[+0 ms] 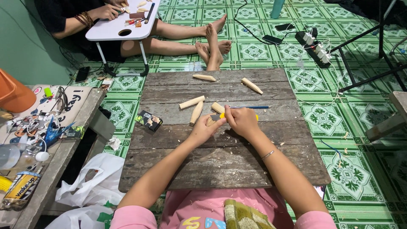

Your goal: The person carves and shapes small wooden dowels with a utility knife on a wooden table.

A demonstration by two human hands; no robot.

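Green patterned floor tiles fill the scene, with a low desk of weathered grey planks in the middle, shavings scattered on it. Both forearms reach forward from a pink shirt and meet at desk centre. Left hand is curled, fingers closed round a short wooden piece, pinning it near the desk surface. Right hand is clamped on a yellow-handled cutter, knuckles up, thin bracelet at the wrist, tool tip against the wooden piece. Loose carved wooden pegs lie on the planks: two just left of the hands, one touching the hands' upper side, two well apart at the far edge. A blue pencil lies just beyond the right hand. A small dark printed box sits at the desk's left edge, contents hidden. Another person sits across on the floor, bare legs stretched toward the desk, hands working at a small white folding table with more pegs on it. Left side: a cluttered bench with an orange tub, contents not visible, a clear bottle, a can, cables. White plastic bags lie below it. A power strip with plugs sits top right.
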